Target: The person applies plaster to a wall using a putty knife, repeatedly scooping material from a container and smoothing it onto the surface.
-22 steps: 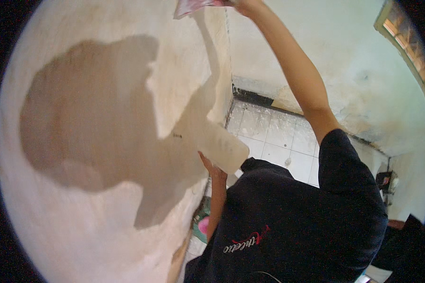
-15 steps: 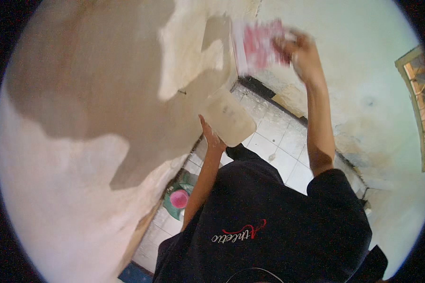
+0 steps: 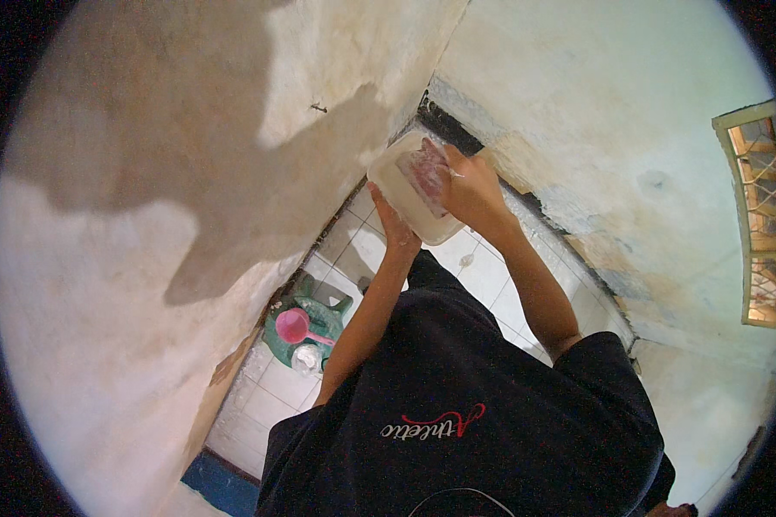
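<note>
My left hand [image 3: 395, 231] is closed on the side of a pale, translucent rectangular plastic tub [image 3: 393, 179], held out in front of my body near the wall corner. My right hand [image 3: 474, 191] is at the tub's far right side, its fingers closed on a thin, flat reddish piece [image 3: 424, 174]. That piece is smeared with whitish material and lies partly inside the tub. Its exact kind cannot be made out, and my fingers cover one edge of it.
Cream walls [image 3: 103, 258] meet at a corner ahead, with a nail [image 3: 319, 108] on the left one. Below is a white tiled floor [image 3: 259, 388]. A green stool [image 3: 323, 320] carries a pink dipper [image 3: 292, 325] and a white object [image 3: 307, 358]. A window [image 3: 759, 215] is at right.
My right hand has come down from the right wall into the tub with the reddish piece. The left hand still holds the tub, now tilted so that its inside shows.
</note>
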The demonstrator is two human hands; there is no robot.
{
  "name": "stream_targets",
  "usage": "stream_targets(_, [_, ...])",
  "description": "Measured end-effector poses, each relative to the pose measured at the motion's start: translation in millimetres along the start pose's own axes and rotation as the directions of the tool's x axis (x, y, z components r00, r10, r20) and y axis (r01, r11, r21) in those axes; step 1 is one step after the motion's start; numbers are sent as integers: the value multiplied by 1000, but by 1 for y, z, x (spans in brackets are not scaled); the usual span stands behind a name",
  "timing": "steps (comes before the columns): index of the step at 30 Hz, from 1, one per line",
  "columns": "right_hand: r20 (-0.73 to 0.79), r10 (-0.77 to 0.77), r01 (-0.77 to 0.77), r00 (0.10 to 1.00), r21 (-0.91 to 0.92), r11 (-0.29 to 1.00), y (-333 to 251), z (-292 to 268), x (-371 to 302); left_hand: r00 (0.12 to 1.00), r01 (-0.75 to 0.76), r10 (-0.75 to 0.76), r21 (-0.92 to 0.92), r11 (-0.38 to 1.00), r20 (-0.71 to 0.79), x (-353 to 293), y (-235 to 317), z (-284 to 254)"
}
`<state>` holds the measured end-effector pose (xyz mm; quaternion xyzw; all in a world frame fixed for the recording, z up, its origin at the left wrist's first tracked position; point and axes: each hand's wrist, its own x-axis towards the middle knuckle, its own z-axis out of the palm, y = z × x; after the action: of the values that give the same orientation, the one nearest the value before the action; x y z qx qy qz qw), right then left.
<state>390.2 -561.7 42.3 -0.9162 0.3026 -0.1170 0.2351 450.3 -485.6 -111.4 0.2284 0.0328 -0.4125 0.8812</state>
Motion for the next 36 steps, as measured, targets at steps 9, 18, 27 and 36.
stream_targets(9, [-34,-40,46,999,196,980,87,44,10,999,-9,15,135,991,-50,10,-25,1])
stream_targets(18, [134,139,-188,981,493,849,138,57,28,998,-29,41,287,957,-37,40,-37,-32])
stream_targets(27, [462,195,-501,865,803,321,177,35,73,986,26,2,164,986,-168,89,-25,1])
stream_targets(36, [346,168,-317,923,932,-178,225,63,176,999,-51,50,73,996,21,163,-8,-17])
